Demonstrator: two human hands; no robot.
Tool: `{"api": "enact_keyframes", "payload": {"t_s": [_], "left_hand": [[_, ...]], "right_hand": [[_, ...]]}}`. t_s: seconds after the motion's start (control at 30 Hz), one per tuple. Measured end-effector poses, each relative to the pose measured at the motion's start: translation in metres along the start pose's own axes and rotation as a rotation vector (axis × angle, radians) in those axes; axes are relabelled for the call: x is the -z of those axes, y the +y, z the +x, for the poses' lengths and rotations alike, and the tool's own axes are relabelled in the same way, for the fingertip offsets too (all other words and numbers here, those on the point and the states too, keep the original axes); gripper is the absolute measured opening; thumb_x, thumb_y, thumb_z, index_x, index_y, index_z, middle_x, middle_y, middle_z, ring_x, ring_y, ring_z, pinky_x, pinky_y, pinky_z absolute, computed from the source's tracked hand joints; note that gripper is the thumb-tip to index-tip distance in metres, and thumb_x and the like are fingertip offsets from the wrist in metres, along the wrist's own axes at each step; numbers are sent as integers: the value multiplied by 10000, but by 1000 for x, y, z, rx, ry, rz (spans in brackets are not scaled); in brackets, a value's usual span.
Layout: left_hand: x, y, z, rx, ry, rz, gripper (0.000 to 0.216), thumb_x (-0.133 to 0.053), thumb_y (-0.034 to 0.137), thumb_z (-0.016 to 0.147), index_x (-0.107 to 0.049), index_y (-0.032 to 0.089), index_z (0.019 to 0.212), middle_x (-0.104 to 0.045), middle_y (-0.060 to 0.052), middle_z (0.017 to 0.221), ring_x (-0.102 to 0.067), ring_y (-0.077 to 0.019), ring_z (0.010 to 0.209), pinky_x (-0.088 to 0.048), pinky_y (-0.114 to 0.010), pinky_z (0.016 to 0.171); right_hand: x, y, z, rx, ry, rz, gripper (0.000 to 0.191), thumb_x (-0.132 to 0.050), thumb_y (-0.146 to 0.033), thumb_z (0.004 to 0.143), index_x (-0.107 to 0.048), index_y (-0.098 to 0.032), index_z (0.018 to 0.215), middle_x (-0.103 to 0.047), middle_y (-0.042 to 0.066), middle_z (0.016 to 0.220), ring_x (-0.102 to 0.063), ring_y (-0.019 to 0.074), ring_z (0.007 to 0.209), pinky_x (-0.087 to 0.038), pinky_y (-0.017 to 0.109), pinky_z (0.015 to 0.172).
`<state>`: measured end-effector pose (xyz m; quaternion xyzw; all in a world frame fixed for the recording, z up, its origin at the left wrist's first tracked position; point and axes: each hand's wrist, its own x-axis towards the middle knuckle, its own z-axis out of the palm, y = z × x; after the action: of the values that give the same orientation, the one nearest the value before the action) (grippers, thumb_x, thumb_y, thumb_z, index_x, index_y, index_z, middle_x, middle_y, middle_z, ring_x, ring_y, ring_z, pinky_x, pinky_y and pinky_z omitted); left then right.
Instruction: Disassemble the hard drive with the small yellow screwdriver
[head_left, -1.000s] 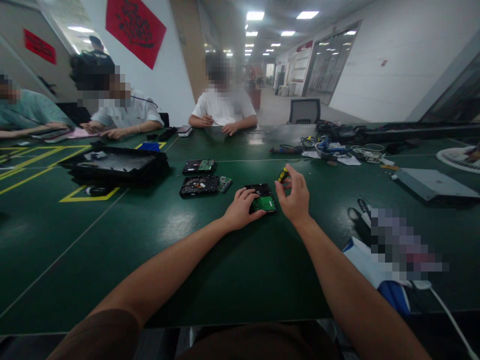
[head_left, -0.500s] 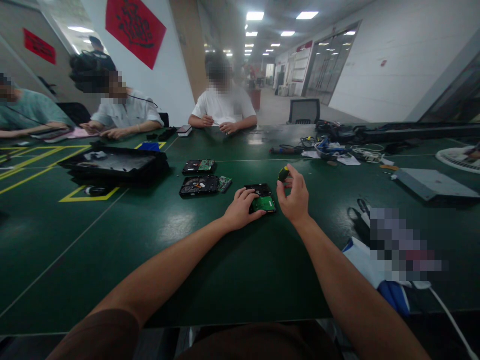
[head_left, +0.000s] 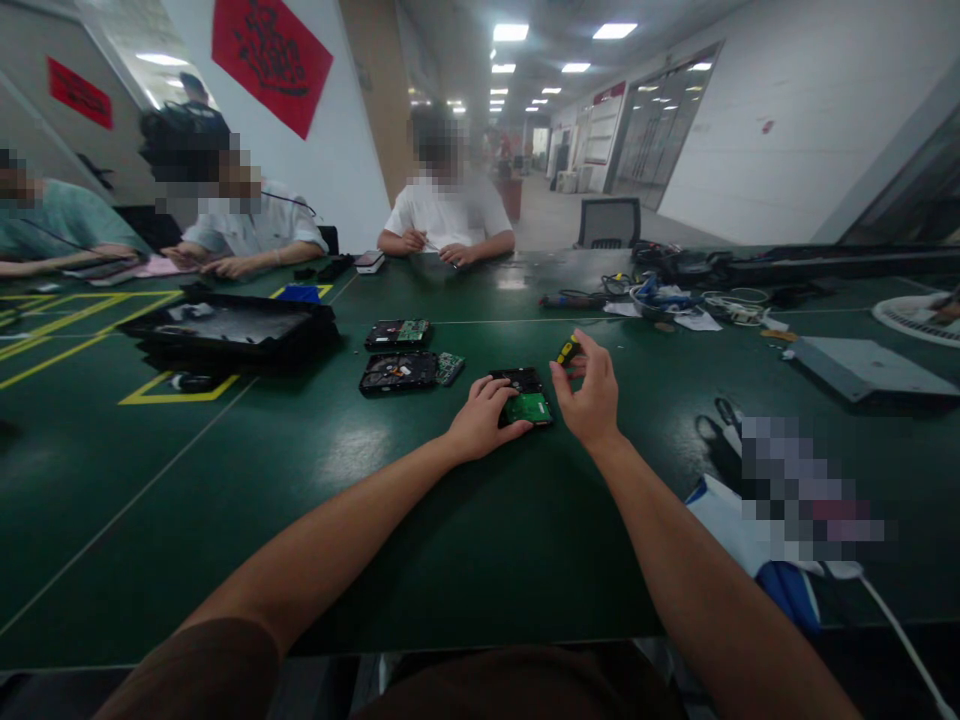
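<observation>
A hard drive (head_left: 528,407) with a green circuit board lies on the table in front of me. My left hand (head_left: 484,418) grips it from the left, thumb along the near edge and fingertips over the board. Just right of the drive, my right hand (head_left: 590,392) is closed around the yellow and black handle of a screwdriver (head_left: 569,350), thumb and fingers pinching it. The screwdriver's shaft and tip cannot be made out. Left of the drive lie another hard drive (head_left: 397,371) and a loose circuit board (head_left: 450,368), with a further hard drive (head_left: 398,334) behind them.
On the green table (head_left: 420,560), a black tray (head_left: 232,325) stands to the left. Tangled cables (head_left: 667,297) and a grey metal box (head_left: 874,368) are to the right. Nearer me on the right lies a blue and white cloth-like item (head_left: 731,520). Other people (head_left: 450,215) sit across the table.
The screwdriver handle has turned slightly between the fingers of my right hand, showing more yellow. My left hand and the hard drive stay in place.
</observation>
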<state>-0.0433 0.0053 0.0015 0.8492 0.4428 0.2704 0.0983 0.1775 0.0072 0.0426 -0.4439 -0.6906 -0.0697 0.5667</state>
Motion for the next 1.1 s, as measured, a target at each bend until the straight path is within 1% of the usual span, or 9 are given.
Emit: {"api": "enact_keyframes", "payload": {"t_s": [0.13,0.3,0.5,0.67,0.83,1.0,1.1], "left_hand": [[0,0,0,2,0,1,631,-721,588,899,-596,211,1390,-530,-143,1527,-304,-385,1522,-352,-594,1244],[-1,0,0,9,-5,9,637,-712,591,905,-594,201,1394,-525,-147,1532,-301,-385,1525,-346,-588,1249],[0,0,0,3,-2,2,642,-709,595,905,-594,200,1397,-529,-147,1527,-299,-385,1526,-349,-589,1248],[0,-1,0,0,2,-5,633,-717,593,899,-601,205,1385,-532,-144,1523,-304,-383,1523,-355,-589,1245],[-2,-1,0,-3,18,-5,629,-731,589,889,-606,214,1378,-536,-141,1516,-314,-381,1519,-355,-589,1245],[-1,0,0,-6,17,-5,622,-729,582,893,-608,209,1375,-538,-146,1513,-317,-380,1519,-353,-582,1248],[0,0,0,0,6,-3,636,-726,590,892,-602,207,1385,-530,-146,1523,-314,-380,1522,-350,-582,1250]], "right_hand": [[-1,0,0,25,7,5,550,-534,-312,1027,-406,-248,1559,-601,152,1332,-681,246,979,-659,460,841],[0,-1,0,8,14,-8,562,-574,-352,1019,-420,-254,1551,-623,135,1252,-669,234,910,-661,442,782],[0,-1,0,7,-18,-7,572,-507,-356,1044,-375,-267,1594,-627,147,1298,-685,267,1011,-651,495,878],[0,-1,0,-4,-2,-33,568,-548,-387,1029,-416,-274,1569,-626,135,1263,-673,251,940,-650,490,848],[1,-4,1,30,-10,-28,581,-514,-334,1034,-393,-262,1598,-619,147,1304,-665,260,1001,-634,491,900],[2,-5,2,4,-14,-27,590,-535,-343,1030,-395,-289,1601,-624,127,1258,-665,240,946,-650,450,829],[1,-5,1,1,-26,-26,605,-527,-326,1028,-376,-286,1613,-630,129,1258,-669,242,962,-649,454,849]]}}
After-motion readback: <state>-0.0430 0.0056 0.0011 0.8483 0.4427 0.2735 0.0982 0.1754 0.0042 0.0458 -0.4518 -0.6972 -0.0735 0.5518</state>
